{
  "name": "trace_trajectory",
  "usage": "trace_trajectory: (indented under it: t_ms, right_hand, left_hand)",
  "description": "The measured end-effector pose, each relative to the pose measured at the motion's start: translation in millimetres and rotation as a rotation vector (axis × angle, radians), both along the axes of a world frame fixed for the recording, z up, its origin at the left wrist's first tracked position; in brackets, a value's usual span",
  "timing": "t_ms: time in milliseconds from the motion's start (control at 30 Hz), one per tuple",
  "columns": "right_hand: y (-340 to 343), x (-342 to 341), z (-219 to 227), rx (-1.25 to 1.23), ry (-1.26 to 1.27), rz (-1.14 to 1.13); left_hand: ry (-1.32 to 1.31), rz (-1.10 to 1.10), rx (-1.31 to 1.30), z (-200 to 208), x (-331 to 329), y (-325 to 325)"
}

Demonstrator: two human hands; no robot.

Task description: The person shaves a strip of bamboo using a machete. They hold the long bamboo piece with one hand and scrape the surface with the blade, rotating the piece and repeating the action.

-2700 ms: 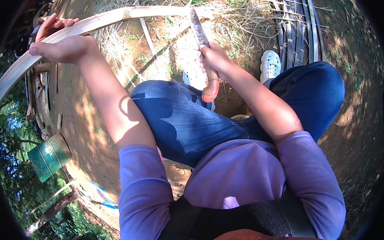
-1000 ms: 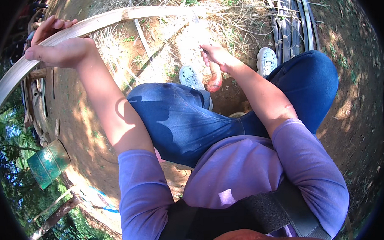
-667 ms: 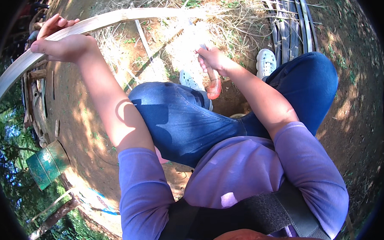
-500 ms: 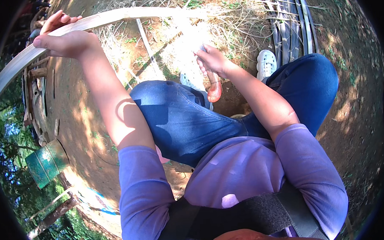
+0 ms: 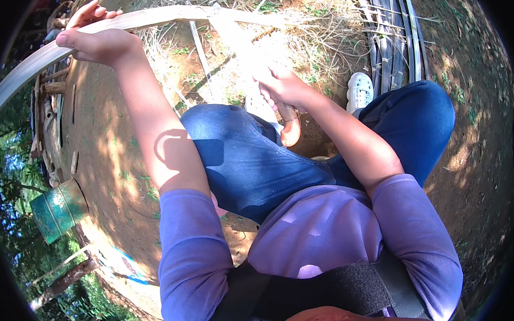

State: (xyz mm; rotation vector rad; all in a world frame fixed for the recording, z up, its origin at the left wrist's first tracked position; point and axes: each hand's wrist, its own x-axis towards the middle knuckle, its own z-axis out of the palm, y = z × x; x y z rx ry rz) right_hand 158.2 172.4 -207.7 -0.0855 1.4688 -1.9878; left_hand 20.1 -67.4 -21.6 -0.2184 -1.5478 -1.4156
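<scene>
Seated person, viewed from the head camera looking down over a purple shirt and blue jeans. The left hand (image 5: 94, 38) is raised at arm's length toward the upper left and is closed around a long pale strip of split bamboo (image 5: 159, 17), thumb under it and fingers curled over its top edge. The strip arcs from the lower left edge of the view, through that hand, then across the top toward the middle, where it runs down into strong sun glare just above the right hand (image 5: 285, 87). The right hand sits in front of the left knee (image 5: 233, 133), fist closed around the reddish-brown handle (image 5: 290, 130) of a tool; the handle's rounded end sticks out below the fist. The blade is lost in the glare, so whether it touches the strip cannot be told. A white shoe (image 5: 359, 90) shows beyond the right knee, beside a bundle of dark strips (image 5: 392, 34) lying on the bare earth. Dry grass and shavings (image 5: 314, 32) cover the ground ahead. A green metal can (image 5: 58, 209) stands at the left, well apart from both hands.
</scene>
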Motion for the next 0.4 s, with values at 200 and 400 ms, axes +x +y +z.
trace_trajectory:
  t_ms: [200, 400]
  right_hand:
    - [-4, 2, 17, -0.042, 0.043, 0.038]
    - [-8, 3, 28, -0.060, 0.122, 0.070]
  left_hand:
    - [-0.009, -0.020, 0.008, -1, -4, -9]
    - [0.014, -0.009, -0.046, -2, -5, -13]
